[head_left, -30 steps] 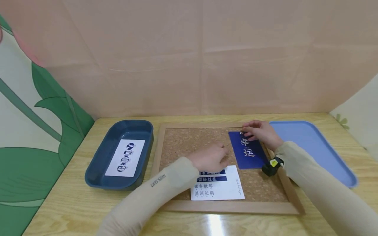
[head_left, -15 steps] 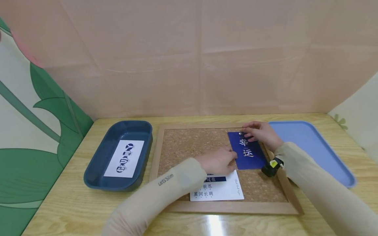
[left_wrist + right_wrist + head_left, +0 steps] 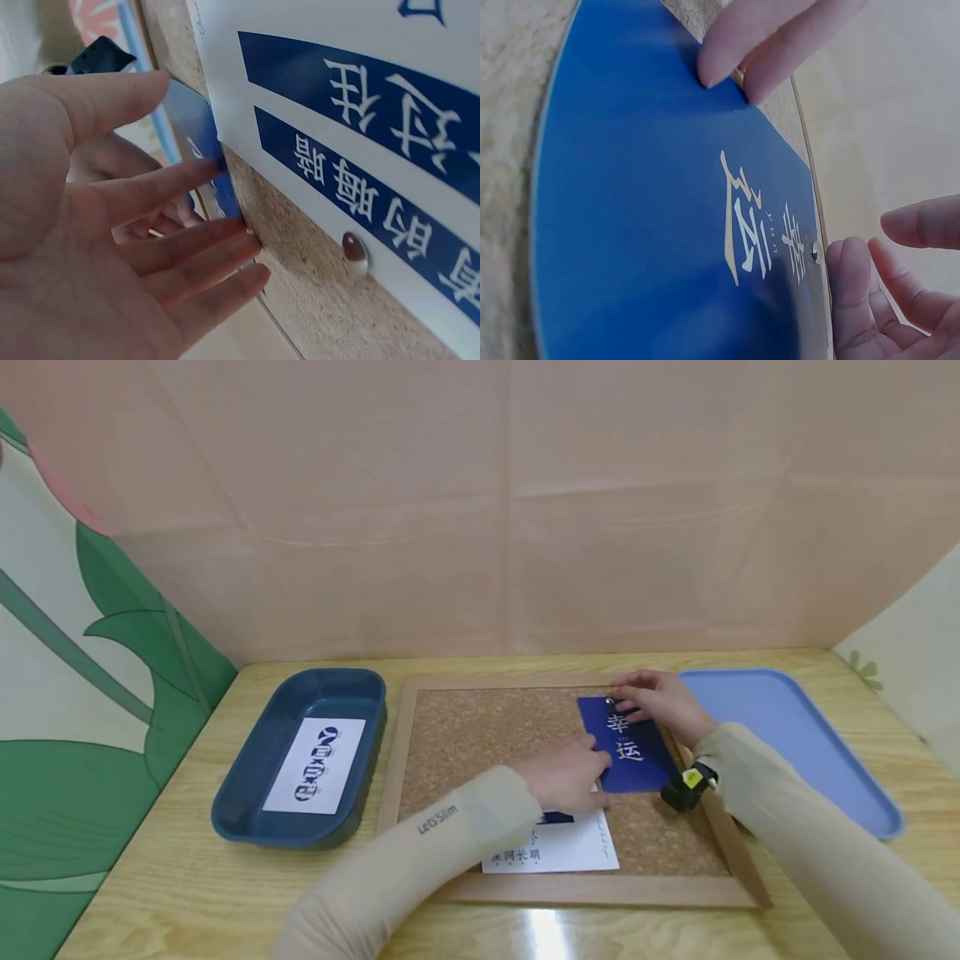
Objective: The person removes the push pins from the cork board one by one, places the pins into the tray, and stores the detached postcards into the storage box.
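On the cork board lies a dark blue card with gold characters and a shiny pin at its top edge. My left hand reaches over the white card; its straight fingers touch the blue card's left edge, and the thumb stands apart in the left wrist view. A clear push pin sits at the white card's edge. My right hand is at the blue card's top, loosely bent fingertips beside the pin. In the right wrist view its thumb is apart from the fingers.
A dark blue tray at the left holds a printed white card. To the right is a light blue tray, partly behind my right arm. A raised wooden frame borders the cork board.
My left hand has moved right, from above the white card to the blue card's left edge. My right hand has stayed by the pin.
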`<state>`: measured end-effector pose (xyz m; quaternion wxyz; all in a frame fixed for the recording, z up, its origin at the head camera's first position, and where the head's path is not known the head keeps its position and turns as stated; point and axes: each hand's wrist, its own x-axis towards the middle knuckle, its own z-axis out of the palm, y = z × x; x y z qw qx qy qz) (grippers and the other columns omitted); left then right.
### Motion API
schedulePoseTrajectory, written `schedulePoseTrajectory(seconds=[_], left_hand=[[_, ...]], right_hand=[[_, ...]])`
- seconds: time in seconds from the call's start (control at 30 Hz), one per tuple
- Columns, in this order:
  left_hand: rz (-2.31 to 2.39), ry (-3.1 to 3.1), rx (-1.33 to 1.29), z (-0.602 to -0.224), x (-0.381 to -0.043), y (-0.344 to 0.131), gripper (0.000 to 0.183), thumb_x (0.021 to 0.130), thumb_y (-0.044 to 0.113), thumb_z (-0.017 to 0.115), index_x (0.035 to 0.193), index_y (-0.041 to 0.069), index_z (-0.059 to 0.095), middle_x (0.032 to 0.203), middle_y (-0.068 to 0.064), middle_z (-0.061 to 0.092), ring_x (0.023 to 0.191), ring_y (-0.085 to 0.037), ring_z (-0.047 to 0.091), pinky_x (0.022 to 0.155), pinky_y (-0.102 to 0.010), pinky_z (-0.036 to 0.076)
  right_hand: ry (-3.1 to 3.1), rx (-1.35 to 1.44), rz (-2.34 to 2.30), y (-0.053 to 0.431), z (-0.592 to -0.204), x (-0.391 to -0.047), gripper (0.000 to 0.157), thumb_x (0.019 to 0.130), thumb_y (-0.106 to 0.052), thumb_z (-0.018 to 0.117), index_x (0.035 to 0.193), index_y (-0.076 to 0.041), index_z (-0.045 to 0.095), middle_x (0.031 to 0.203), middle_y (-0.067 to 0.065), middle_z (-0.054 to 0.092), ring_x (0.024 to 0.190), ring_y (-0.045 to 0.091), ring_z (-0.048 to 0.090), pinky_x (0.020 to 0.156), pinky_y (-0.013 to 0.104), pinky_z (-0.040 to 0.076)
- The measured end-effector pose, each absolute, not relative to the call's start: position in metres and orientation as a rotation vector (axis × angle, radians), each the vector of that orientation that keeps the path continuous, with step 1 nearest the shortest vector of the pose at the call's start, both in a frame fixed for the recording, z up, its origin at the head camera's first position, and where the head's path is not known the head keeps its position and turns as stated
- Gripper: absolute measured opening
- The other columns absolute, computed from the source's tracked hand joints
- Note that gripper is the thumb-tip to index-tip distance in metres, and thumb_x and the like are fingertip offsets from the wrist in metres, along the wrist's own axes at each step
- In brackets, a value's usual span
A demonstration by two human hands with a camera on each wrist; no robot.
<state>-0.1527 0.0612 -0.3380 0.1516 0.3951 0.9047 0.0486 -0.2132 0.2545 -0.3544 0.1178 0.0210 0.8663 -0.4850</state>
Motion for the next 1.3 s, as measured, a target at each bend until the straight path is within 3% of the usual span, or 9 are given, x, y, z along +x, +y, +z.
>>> schedulePoseTrajectory(seconds=[0.37, 0.87, 1.3], left_hand=[[0.109, 2.682, 1.070, -0.347, -0.145, 0.067, 0.041, 0.091, 0.033, 0.062, 0.130, 0.019, 0.059, 0.127, -0.003, 0.059, 0.119, -0.015, 0.052, 0.099, -0.027, 0.044], [0.027, 2.731, 1.024, -0.350, -0.143, 0.075, 0.047, 0.093, 0.039, 0.059, 0.137, 0.024, 0.050, 0.131, -0.006, 0.053, 0.121, -0.017, 0.049, 0.100, -0.028, 0.043], [0.067, 2.703, 0.957, -0.350, -0.146, 0.076, 0.052, 0.094, 0.039, 0.059, 0.142, 0.028, 0.045, 0.141, -0.007, 0.046, 0.131, -0.018, 0.043, 0.105, -0.031, 0.042]], right_hand=[[2.473, 0.049, -1.488, 0.254, -0.364, -0.214, 0.044, 0.101, -0.022, 0.047, 0.132, 0.009, 0.046, 0.133, 0.031, 0.050, 0.095, 0.015, 0.065, 0.078, 0.027, 0.056], [2.564, -0.005, -1.426, 0.257, -0.370, -0.219, 0.037, 0.097, -0.011, 0.050, 0.123, 0.015, 0.051, 0.118, 0.031, 0.058, 0.078, 0.006, 0.061, 0.069, 0.022, 0.056], [2.635, -0.016, -1.234, 0.258, -0.365, -0.219, 0.037, 0.098, -0.017, 0.053, 0.123, 0.010, 0.056, 0.120, 0.031, 0.059, 0.085, 0.017, 0.065, 0.075, 0.031, 0.057]])
